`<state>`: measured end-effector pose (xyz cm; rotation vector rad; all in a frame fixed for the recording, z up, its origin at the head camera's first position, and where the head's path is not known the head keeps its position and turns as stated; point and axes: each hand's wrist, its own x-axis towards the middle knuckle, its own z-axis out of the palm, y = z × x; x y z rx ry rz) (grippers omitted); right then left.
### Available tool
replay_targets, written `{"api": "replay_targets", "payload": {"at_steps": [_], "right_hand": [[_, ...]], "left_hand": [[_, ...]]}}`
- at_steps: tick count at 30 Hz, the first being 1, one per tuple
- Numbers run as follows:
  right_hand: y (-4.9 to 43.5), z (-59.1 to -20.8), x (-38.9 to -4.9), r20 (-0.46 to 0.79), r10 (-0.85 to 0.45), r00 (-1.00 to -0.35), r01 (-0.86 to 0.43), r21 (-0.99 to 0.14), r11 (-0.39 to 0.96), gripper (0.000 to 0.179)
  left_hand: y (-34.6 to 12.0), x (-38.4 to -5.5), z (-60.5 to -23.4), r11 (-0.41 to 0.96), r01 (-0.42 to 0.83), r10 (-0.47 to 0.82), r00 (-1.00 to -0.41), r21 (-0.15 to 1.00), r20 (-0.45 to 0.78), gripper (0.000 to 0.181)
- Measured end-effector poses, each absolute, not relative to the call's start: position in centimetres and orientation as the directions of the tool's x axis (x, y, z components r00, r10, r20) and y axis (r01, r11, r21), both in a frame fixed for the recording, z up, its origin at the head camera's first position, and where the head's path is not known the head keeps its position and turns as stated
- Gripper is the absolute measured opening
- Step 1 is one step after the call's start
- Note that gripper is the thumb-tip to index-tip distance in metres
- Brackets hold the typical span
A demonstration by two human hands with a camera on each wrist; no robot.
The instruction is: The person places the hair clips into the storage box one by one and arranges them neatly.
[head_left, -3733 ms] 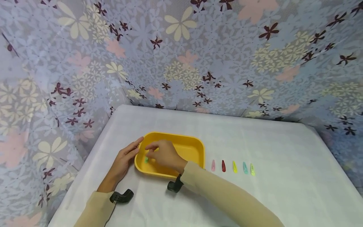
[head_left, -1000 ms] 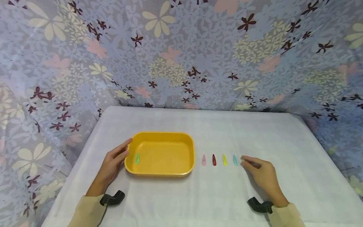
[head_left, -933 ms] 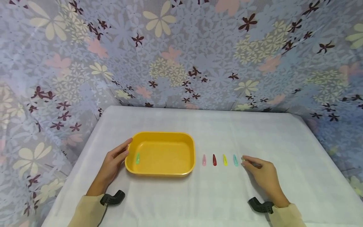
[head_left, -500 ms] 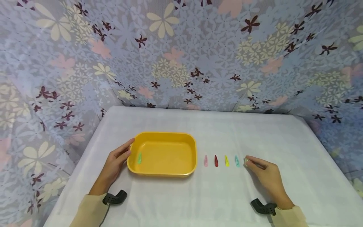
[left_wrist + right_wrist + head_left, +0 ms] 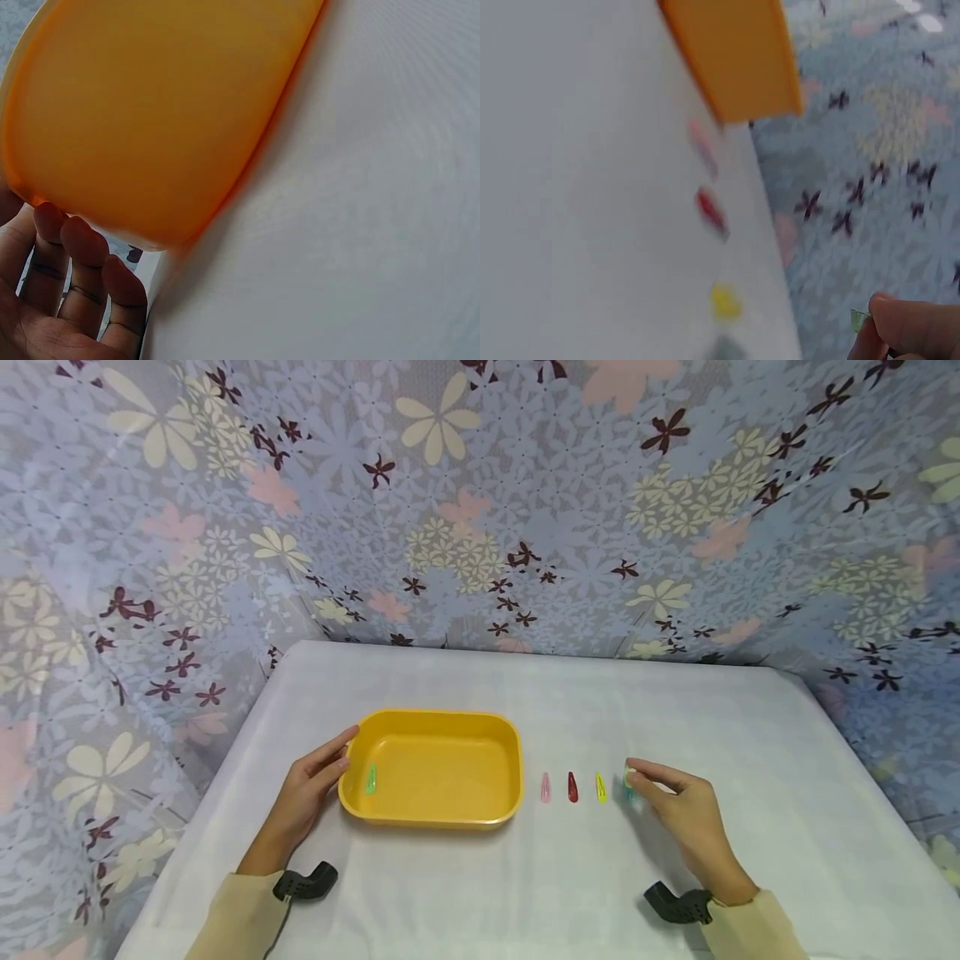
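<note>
My left hand [image 5: 303,797] rests against the left end of a yellow plastic tray [image 5: 431,822], its fingertips touching the outside of the wall in the left wrist view. Inside that tray, near the left end, lies a green snap hair clip [image 5: 371,779]. Between thumb and forefinger my right hand [image 5: 686,810] pinches a light green hair clip [image 5: 859,320], lifted off the table. Directly beneath it a turquoise hair clip [image 5: 628,794] is partly hidden. A pink hair clip [image 5: 546,787], a red hair clip [image 5: 573,787] and a yellow hair clip [image 5: 601,787] lie to its left.
A white cloth covers the table [image 5: 570,877]. Flower-patterned fabric [image 5: 480,510] hangs behind it and along the sides. The row of clips lies just right of the tray. Each wrist wears a black camera mount.
Earlier my right hand was over the tray, at the green clip; it then moved to the row's right end, took the light green clip, and now lifts it leftward. My left hand stays at the tray.
</note>
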<state>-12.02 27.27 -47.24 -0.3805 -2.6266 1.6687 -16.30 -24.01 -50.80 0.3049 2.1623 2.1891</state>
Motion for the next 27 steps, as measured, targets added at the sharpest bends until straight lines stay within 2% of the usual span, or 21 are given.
{"api": "replay_targets", "payload": {"at_steps": [7,11,15,23,27], "right_hand": [[23.4,-44.5,-13.1,-0.112,0.098,-0.989,0.137,-0.942,0.307,0.051],[20.2,-43.4,-13.9,-0.123,0.045,-0.991,0.131,-0.946,0.296,0.042],[16.9,-42.7,-14.9,-0.139,-0.022,-0.99,0.128,-0.95,0.283,0.034],[12.2,-42.1,-16.2,-0.165,-0.119,-0.979,0.135,-0.966,0.222,0.03],[9.7,-42.3,-16.6,-0.165,-0.168,-0.972,0.12,-0.96,0.251,0.026]], "left_hand": [[-24.1,-16.4,-50.9,-0.023,0.107,0.18,-0.978,0.994,0.109,0.051],[-24.3,-16.4,-51.0,-0.018,0.103,0.186,-0.977,0.995,0.105,0.051],[-24.4,-16.4,-50.9,-0.023,0.102,0.176,-0.979,0.995,0.104,0.05],[-24.0,-16.6,-50.7,-0.016,0.095,0.175,-0.98,0.995,0.096,0.05],[-24.2,-16.6,-50.7,-0.009,0.101,0.171,-0.98,0.995,0.101,0.051]]}}
